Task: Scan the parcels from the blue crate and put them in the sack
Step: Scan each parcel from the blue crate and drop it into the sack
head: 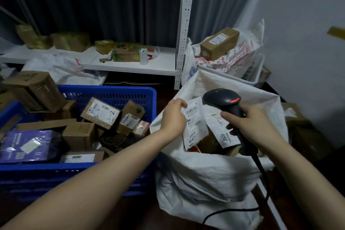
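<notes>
Over the open mouth of a white woven plastic sack (205,179), a person's left hand (173,115) pinches the upper edge of a flat white mailer parcel with a printed label (194,121). The right hand (250,127) is wrapped round the grip of a black handheld barcode scanner (222,100), whose red window is lit and whose head sits just beside the parcel's top right corner. The hands are apart, with the parcel between them. Beneath the right hand, a second white mailer marked 2028 (216,127) lies inside the sack. The scanner's black cable (260,168) hangs below the right wrist. Left of the left hand stands a blue slotted plastic crate (104,89) holding labelled brown cardboard boxes (100,114) and a purple plastic pouch (28,145). Beyond both hands, a white metal shelf (130,66) carries more boxes.
</notes>
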